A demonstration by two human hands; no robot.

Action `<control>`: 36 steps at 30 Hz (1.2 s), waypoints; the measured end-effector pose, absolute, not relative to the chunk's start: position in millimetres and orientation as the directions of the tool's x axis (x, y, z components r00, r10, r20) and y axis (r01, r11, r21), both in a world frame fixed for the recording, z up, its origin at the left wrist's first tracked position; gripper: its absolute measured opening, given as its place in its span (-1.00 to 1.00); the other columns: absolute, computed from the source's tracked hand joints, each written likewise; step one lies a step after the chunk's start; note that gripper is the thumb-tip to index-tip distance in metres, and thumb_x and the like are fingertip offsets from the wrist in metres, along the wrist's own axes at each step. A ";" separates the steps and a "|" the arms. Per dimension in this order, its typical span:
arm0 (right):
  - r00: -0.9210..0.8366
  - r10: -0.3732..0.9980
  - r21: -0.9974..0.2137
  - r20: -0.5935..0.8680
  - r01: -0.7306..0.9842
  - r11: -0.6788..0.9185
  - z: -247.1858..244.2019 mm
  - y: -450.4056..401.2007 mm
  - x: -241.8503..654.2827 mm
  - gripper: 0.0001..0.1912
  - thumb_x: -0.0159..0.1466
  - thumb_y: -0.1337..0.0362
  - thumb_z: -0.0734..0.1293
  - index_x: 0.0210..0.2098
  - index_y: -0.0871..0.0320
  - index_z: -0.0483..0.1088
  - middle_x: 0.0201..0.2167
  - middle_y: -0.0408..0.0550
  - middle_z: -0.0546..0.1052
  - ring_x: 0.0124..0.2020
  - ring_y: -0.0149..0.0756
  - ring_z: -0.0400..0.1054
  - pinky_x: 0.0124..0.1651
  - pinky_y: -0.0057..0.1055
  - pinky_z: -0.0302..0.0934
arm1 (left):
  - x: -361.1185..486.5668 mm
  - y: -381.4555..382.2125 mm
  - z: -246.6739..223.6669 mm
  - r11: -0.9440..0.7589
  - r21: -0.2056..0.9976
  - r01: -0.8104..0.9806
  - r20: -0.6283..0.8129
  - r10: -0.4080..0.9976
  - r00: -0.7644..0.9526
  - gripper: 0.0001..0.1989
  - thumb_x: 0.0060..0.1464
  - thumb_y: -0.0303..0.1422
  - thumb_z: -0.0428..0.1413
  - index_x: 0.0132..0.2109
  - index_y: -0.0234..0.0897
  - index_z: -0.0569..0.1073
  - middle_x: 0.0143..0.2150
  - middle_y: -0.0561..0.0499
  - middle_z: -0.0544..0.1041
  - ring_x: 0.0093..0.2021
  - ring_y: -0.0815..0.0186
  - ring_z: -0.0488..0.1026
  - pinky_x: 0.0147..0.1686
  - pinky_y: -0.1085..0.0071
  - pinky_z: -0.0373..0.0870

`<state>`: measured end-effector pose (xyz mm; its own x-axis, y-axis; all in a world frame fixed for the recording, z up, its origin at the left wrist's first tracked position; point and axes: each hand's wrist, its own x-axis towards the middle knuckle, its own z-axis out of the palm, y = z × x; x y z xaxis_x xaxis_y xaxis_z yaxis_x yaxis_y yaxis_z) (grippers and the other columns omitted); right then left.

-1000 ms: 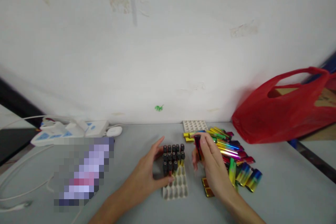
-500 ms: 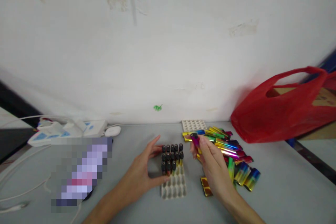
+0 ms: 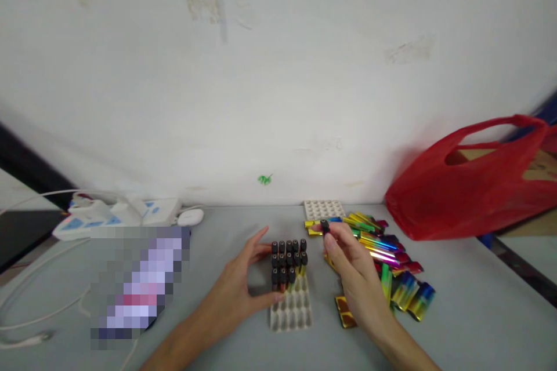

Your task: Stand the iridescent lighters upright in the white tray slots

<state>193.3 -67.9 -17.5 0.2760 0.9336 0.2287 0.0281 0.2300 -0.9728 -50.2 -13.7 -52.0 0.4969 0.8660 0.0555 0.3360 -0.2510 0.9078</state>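
My left hand (image 3: 232, 284) curves around the left side of a pale moulded tray (image 3: 292, 317). Its fingers are spread, with the thumb tip on the tray and other fingertips by the upper left tubes. Several black-capped shiny tubes (image 3: 289, 259) stand upright in the tray's far rows. The nearer hollows hold nothing. To the right of the tray, my right hand (image 3: 354, 264) pinches another black-capped tube (image 3: 324, 226) upright between thumb and fingers. Only its black top shows clearly; the fingers cover the rest.
Shiny multicoloured tubes (image 3: 378, 246) lie in a pile beyond my right hand. Another pale tray (image 3: 324, 209) lies by the wall. A red bag (image 3: 470, 191) stands at the right. On the left are a power strip (image 3: 163, 212), a white case (image 3: 190, 217), cables and a blurred-out device (image 3: 143, 284).
The tube in my right hand has turned, so its purple side no longer shows. My left hand keeps its pose by the tray. The whole view has shifted slightly.
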 end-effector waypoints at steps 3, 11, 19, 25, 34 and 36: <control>0.176 0.946 -0.962 0.272 0.072 0.263 -13.9 -69.0 199.9 -0.74 0.51 -0.01 0.40 0.01 -0.02 0.63 -0.13 -0.09 0.54 -0.11 -0.20 0.39 0.01 -0.30 0.25 | -50.4 -13.9 -51.3 -0.260 0.902 0.344 0.058 0.863 0.502 0.16 -0.01 -0.37 0.52 0.58 0.04 0.07 0.33 -0.14 0.58 0.36 -0.06 0.52 0.49 -0.16 0.28; -0.039 0.955 -0.932 0.293 0.211 0.294 -4.4 -71.0 212.7 -0.77 0.39 0.09 0.56 0.01 -0.06 0.63 -0.12 -0.12 0.61 -0.13 -0.21 0.44 -0.06 -0.29 0.25 | -49.3 -13.2 -54.2 -0.279 0.892 0.355 0.075 0.867 0.492 0.08 0.11 -0.31 0.48 0.59 0.03 0.05 0.35 -0.15 0.57 0.37 -0.06 0.53 0.47 -0.16 0.33; -0.176 0.928 -0.836 0.327 0.403 0.371 -3.3 -68.1 221.7 -0.74 0.30 0.15 0.64 -0.05 0.00 0.65 -0.13 -0.13 0.72 -0.14 -0.22 0.56 -0.02 -0.32 0.37 | -50.8 -12.1 -55.6 -0.297 0.892 0.339 0.099 0.862 0.496 0.07 0.13 -0.23 0.48 0.59 0.01 0.04 0.34 -0.18 0.58 0.38 -0.08 0.53 0.46 -0.15 0.35; -0.271 0.889 -0.753 0.369 0.474 0.457 -7.2 -67.2 221.2 -0.79 0.32 0.15 0.62 -0.11 0.04 0.64 -0.22 -0.12 0.66 -0.26 -0.27 0.53 -0.16 -0.36 0.38 | -49.9 -12.4 -53.9 -0.295 0.900 0.320 0.103 0.858 0.504 0.07 0.13 -0.26 0.48 0.58 -0.03 0.03 0.34 -0.22 0.57 0.37 -0.09 0.53 0.47 -0.20 0.33; -0.339 0.869 -0.688 0.361 0.532 0.493 -2.2 -70.7 216.7 -0.80 0.42 0.11 0.53 -0.02 0.02 0.63 -0.17 -0.09 0.66 -0.18 -0.20 0.57 -0.10 -0.31 0.38 | -49.4 -12.6 -52.4 -0.282 0.905 0.319 0.091 0.860 0.502 0.08 0.13 -0.27 0.48 0.58 -0.01 0.04 0.34 -0.20 0.57 0.37 -0.08 0.53 0.47 -0.20 0.33; -0.343 0.865 -0.672 0.367 0.545 0.501 -3.6 -71.1 216.3 -0.80 0.43 0.12 0.53 -0.01 0.02 0.63 -0.17 -0.08 0.66 -0.19 -0.20 0.57 -0.12 -0.32 0.38 | -49.5 -12.5 -52.8 -0.281 0.906 0.318 0.091 0.860 0.502 0.08 0.12 -0.28 0.48 0.58 0.00 0.04 0.34 -0.19 0.57 0.38 -0.08 0.52 0.48 -0.19 0.32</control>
<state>216.3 -71.1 -3.6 -0.3432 0.8648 0.3665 0.5452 0.5012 -0.6720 -49.5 -12.5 -52.8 0.5015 0.8604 0.0908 0.3178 -0.2808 0.9056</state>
